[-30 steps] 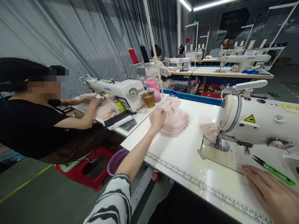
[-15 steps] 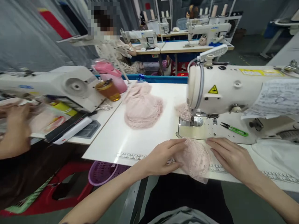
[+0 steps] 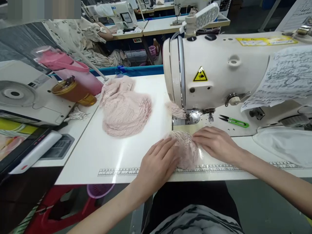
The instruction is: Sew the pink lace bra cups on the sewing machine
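Observation:
A pale pink lace fabric piece (image 3: 186, 148) lies on the table just in front of the sewing machine's needle area. My left hand (image 3: 159, 161) is closed on its left side, fingers curled over the lace. At the upper right edge, my right hand (image 3: 215, 143) pinches the same piece, its fingertips partly hidden by the cloth. Behind it, the sewing machine (image 3: 219, 71) has its presser foot (image 3: 192, 117) close to the lace's far edge. More pink lace (image 3: 176, 110) lies behind the foot, partly hidden by the machine head.
A heap of pink lace pieces (image 3: 126, 113) sits to the left. Green thread snips (image 3: 235, 122) rest on the machine bed. White cloth (image 3: 282, 146) lies at right. A pink bottle (image 3: 73, 70) and an amber cup (image 3: 74, 92) stand far left. A printed ruler (image 3: 117, 171) runs along the front edge.
Both hands have moved the lace piece forward from the table's front edge, nearer the presser foot. My right fingers now grip its edge. The view has shifted right and tilted down.

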Motion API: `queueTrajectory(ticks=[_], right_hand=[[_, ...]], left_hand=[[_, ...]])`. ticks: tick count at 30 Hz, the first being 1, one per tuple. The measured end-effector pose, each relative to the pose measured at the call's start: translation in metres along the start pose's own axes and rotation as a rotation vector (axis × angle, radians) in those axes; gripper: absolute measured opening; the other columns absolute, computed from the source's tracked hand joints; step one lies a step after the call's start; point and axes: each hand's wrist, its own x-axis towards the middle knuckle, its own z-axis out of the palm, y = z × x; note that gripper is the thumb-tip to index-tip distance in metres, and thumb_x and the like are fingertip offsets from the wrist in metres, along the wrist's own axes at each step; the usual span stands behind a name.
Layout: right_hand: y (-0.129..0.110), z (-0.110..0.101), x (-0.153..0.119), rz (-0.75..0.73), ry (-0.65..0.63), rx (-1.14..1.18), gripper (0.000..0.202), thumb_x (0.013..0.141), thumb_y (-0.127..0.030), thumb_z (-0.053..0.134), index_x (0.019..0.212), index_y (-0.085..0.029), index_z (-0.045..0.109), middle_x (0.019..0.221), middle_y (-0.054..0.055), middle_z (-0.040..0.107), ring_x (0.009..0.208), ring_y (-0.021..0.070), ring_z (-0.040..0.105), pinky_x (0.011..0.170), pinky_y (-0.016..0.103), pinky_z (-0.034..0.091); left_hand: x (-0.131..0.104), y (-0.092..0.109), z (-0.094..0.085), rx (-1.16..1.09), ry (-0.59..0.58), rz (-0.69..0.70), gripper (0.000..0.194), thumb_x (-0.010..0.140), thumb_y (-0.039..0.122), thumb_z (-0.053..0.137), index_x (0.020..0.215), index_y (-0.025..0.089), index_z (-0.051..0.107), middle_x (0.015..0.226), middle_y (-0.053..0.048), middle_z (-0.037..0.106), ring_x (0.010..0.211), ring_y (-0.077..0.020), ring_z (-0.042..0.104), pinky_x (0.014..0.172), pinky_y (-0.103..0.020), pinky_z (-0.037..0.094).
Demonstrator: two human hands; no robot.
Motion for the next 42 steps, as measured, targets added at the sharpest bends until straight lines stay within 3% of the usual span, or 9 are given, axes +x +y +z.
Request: queueTrajectory(ticks=[5, 8, 11, 17, 23, 27, 33, 42], right_hand=[[0.014, -0.004, 0.019, -0.053, -0.051, -0.132, 0.034, 0.087, 0.000, 0.048, 0.109, -0.015, 0.068, 0.117, 0.004, 0.069, 0.101, 0.0219, 0.063, 0.081, 0.037, 0.052], [0.020, -0.008, 0.024, -0.005, -0.018, -0.258, 0.041, 0.079, 0.007, 0.044, 0.101, -0.015, 0.071, 0.111, 0.002, 0.071, 0.084, 0.0200, 0.066, 0.074, 0.036, 0.049], [0.023, -0.008, 0.025, 0.017, 0.051, -0.314, 0.041, 0.078, 0.006, 0.043, 0.097, -0.017, 0.071, 0.102, 0.000, 0.074, 0.074, 0.0172, 0.064, 0.069, 0.033, 0.046], [0.024, 0.004, 0.023, -0.065, 0.103, -0.284, 0.037, 0.086, 0.003, 0.042, 0.095, -0.018, 0.072, 0.108, -0.001, 0.072, 0.088, 0.0160, 0.065, 0.076, 0.031, 0.047], [0.027, 0.008, 0.024, -0.119, 0.155, -0.368, 0.031, 0.086, 0.002, 0.049, 0.095, -0.018, 0.070, 0.109, -0.002, 0.072, 0.086, 0.0129, 0.065, 0.068, 0.030, 0.045], [0.027, 0.008, 0.025, -0.089, 0.136, -0.405, 0.032, 0.085, 0.001, 0.050, 0.103, -0.019, 0.068, 0.117, -0.003, 0.070, 0.096, 0.0137, 0.064, 0.071, 0.031, 0.043], [0.030, 0.015, 0.023, -0.054, 0.104, -0.520, 0.037, 0.082, 0.001, 0.052, 0.111, -0.018, 0.066, 0.128, -0.003, 0.063, 0.077, 0.0138, 0.063, 0.065, 0.033, 0.041], [0.034, 0.020, 0.022, -0.045, 0.131, -0.477, 0.040, 0.077, 0.002, 0.051, 0.107, -0.018, 0.068, 0.124, -0.003, 0.066, 0.079, 0.0156, 0.064, 0.060, 0.032, 0.042]], left_hand=[[0.032, -0.002, 0.017, -0.001, -0.056, 0.196, 0.033, 0.099, 0.023, 0.044, 0.128, 0.010, 0.053, 0.131, -0.013, 0.061, 0.126, -0.0233, 0.055, 0.104, -0.037, 0.050], [0.043, -0.008, 0.031, 0.056, -0.091, 0.193, 0.038, 0.100, 0.026, 0.040, 0.132, 0.008, 0.051, 0.134, -0.016, 0.058, 0.126, -0.0262, 0.054, 0.101, -0.040, 0.050], [0.046, -0.013, 0.035, 0.068, -0.091, 0.193, 0.041, 0.097, 0.023, 0.041, 0.134, 0.009, 0.050, 0.137, -0.016, 0.056, 0.125, -0.0279, 0.054, 0.100, -0.042, 0.050], [0.052, -0.020, 0.034, 0.067, -0.116, 0.143, 0.049, 0.092, 0.024, 0.042, 0.137, 0.005, 0.049, 0.139, -0.018, 0.053, 0.121, -0.0342, 0.055, 0.092, -0.048, 0.051], [0.055, -0.031, 0.041, 0.052, -0.122, 0.135, 0.046, 0.098, 0.024, 0.036, 0.140, 0.007, 0.045, 0.144, -0.014, 0.049, 0.134, -0.0278, 0.045, 0.108, -0.045, 0.040], [0.057, -0.038, 0.045, 0.036, -0.115, 0.107, 0.046, 0.098, 0.022, 0.033, 0.140, 0.007, 0.047, 0.145, -0.013, 0.047, 0.135, -0.0259, 0.045, 0.113, -0.045, 0.036], [0.062, -0.044, 0.048, 0.035, -0.119, 0.083, 0.047, 0.093, 0.018, 0.038, 0.137, 0.009, 0.050, 0.143, -0.011, 0.050, 0.134, -0.0257, 0.046, 0.117, -0.047, 0.029], [0.066, -0.048, 0.049, 0.034, -0.095, 0.077, 0.044, 0.093, 0.016, 0.039, 0.133, 0.008, 0.054, 0.140, -0.012, 0.053, 0.134, -0.0279, 0.046, 0.115, -0.049, 0.032]])
